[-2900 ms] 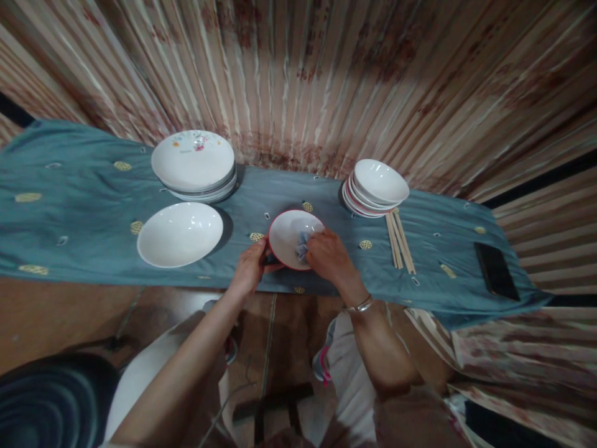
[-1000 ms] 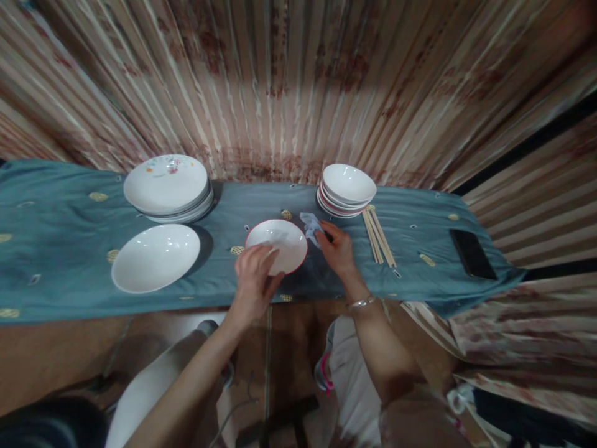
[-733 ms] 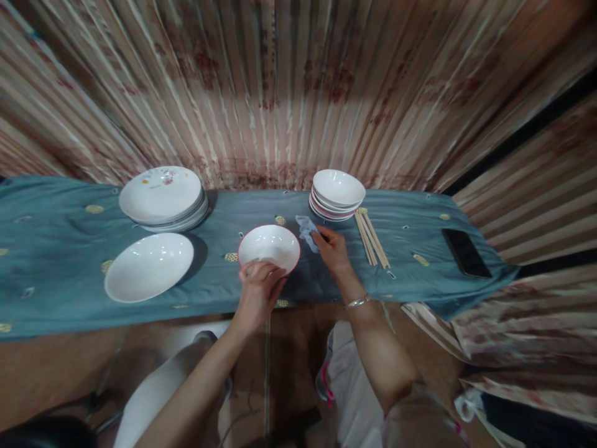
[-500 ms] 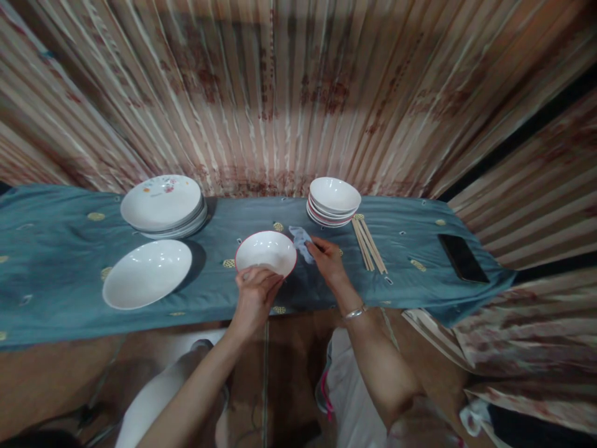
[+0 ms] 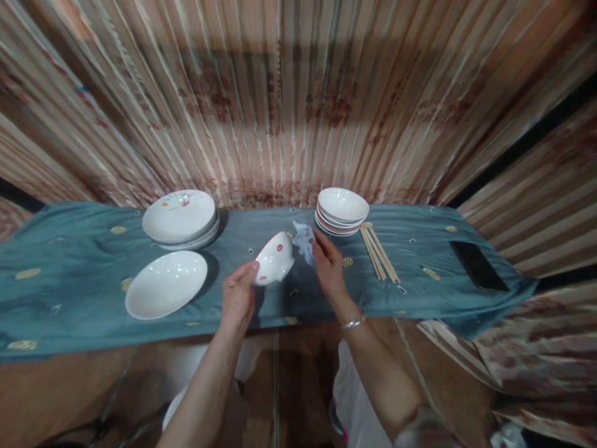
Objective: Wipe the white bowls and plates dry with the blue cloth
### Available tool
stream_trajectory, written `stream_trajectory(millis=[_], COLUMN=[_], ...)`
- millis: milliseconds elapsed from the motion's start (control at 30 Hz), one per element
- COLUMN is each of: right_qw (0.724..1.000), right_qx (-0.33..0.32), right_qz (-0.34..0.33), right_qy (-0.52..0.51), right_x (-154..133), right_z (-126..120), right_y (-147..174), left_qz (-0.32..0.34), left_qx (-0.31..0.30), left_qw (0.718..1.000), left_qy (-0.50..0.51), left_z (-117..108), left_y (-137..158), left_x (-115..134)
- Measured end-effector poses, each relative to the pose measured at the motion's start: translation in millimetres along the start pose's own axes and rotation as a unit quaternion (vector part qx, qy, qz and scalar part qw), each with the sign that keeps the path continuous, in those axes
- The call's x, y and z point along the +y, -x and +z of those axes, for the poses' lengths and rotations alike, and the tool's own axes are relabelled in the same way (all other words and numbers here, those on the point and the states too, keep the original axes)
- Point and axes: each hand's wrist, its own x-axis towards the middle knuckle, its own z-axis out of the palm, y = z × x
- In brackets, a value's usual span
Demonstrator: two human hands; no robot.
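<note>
Bearing unreadable red marks (image 5: 280,247): tilted bowl (image 5: 274,262)

In our left hand (image 5: 239,297) we hold the white bowl (image 5: 273,261), which is tilted on its side, showing its foot and red marks. The cloth (image 5: 303,241), pale blue and crumpled, is in our right hand (image 5: 329,264), near the bowl.

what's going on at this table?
A person has a red-marked white bowl tipped on its side in the left hand, its outside and foot showing. The right hand pinches a crumpled pale cloth right beside it; contact is hard to tell. Stacked bowls and wooden chopsticks sit to the right, with a black phone farther out. To the left are stacked plates, with a white dish in front of them.
</note>
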Motion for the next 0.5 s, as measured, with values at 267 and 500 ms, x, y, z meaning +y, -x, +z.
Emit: stream_trajectory(millis=[267,500], right_qw=[0.844,0.849], right_qx=[-0.21,-0.171], right_qz=[-0.308,-0.287], right_qy=[0.386,0.408], right_x=[-21,-11], right_z=[45,48], right_y=[53,44], left_qz=[-0.055,-0.086], left_qx=[-0.054,-0.08], left_qw=[0.992,0.987], left_qy=[0.101,0.114], left_z=[1,-9], left_y=[6,-2], left_x=[7,7])
